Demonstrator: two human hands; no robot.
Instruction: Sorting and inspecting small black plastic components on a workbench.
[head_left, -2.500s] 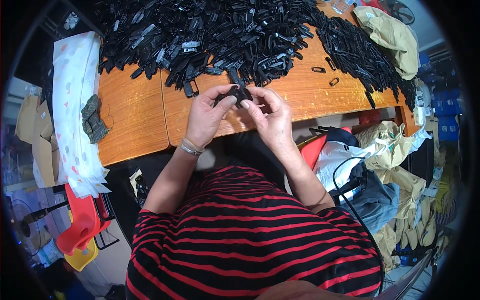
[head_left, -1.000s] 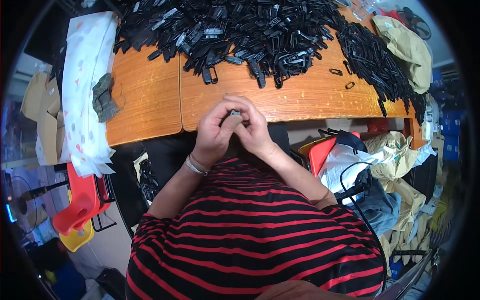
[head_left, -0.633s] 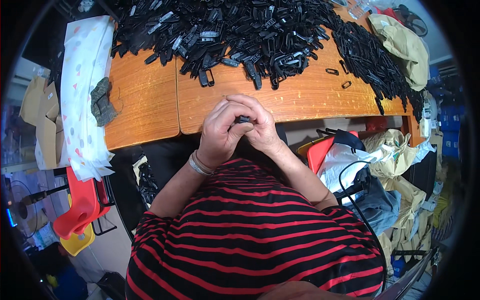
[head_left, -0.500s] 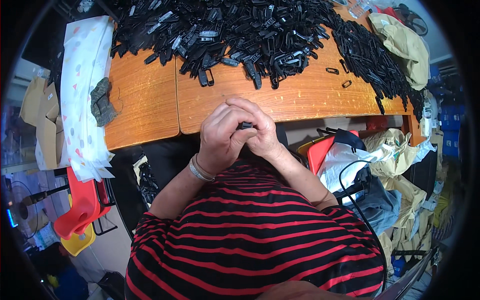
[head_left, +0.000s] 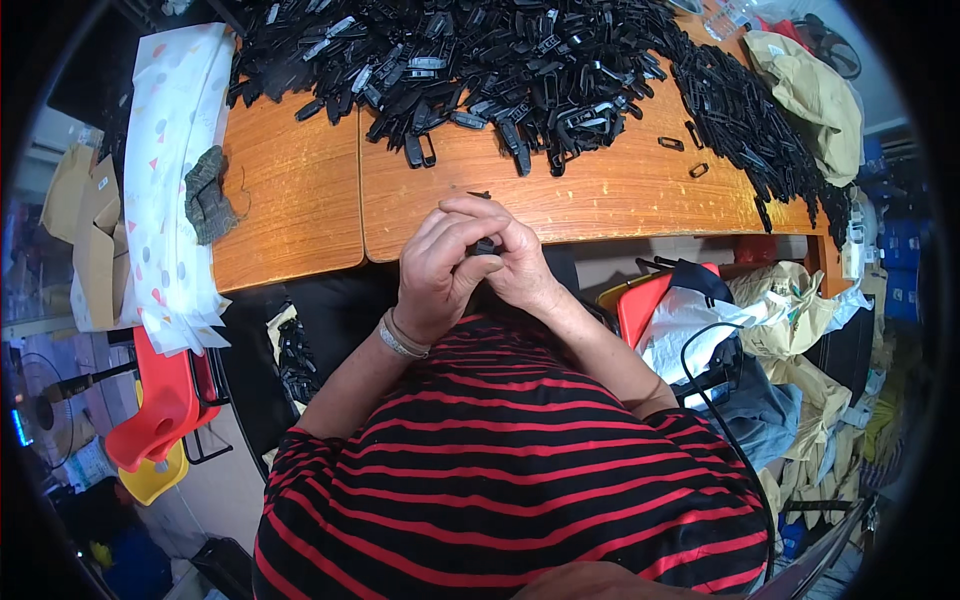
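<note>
My left hand and my right hand meet in front of my body at the table's near edge, fingers curled over each other. Between them they grip a small black plastic part; only a bit of it shows, and the rest is hidden by the fingers. A dark tip pokes out beyond the upper fingers; I cannot tell if it belongs to the same part. Past my hands lies a large heap of black plastic parts, some of them frame-shaped.
On the wooden table, a second heap of slim black frames runs along the right, with several loose frames beside it. At left are a dotted white sheet and a dark cloth. A red chair stands below right.
The black part has turned slightly between my fingers, and a dark tip now shows beyond them. My hands stay together in nearly the same place; the view has shifted slightly.
</note>
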